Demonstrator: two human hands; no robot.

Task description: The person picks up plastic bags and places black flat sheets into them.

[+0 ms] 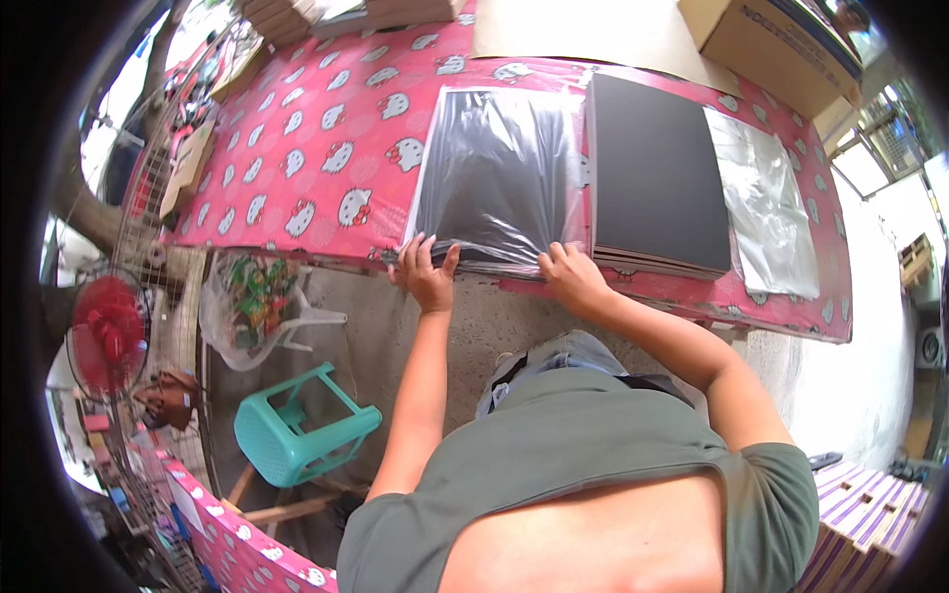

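A flat black board (494, 168) lies on the table inside a clear, shiny plastic bag (534, 128). At the near left corner of the bag is my left hand (428, 282), its thumb and fingers apart and touching the plastic. My right hand (575, 282) is closed on the bag's near right edge, where the plastic bunches up. Immediately right of it rests a stack of similar black boards (657, 168). Beyond that stack lies a pile of flat, clear plastic bags (766, 212).
The table has a pink cover (287, 178) with white cat faces. A cardboard box (766, 49) stands at the far right, with a tan sheet (593, 35) beside it. On the floor at left are a green plastic stool (287, 435) and a filled clear bag (257, 306), near a red fan (109, 331).
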